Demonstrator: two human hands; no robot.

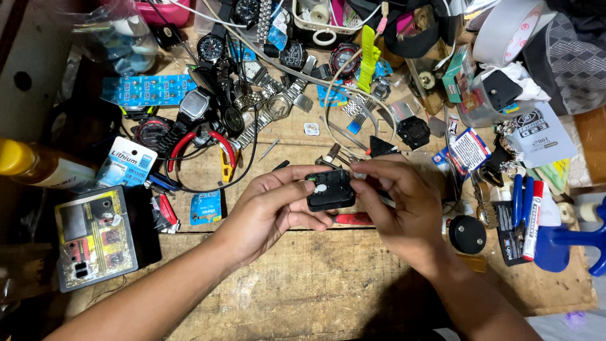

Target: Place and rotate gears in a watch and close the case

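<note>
The small black box [329, 189], a square plastic part with a white round piece on its top, is in the air just above the wooden table [303, 278], near the middle. The left hand [268, 208] comes from the lower left, palm turned inward, and grips the box from its left side with thumb and fingers. The right hand [398, 202] comes from the lower right, wrist bent, its fingertips pinching the right upper edge of the box. Red-handled pliers [208, 151] and many wristwatches [252, 95] lie behind the hands.
</note>
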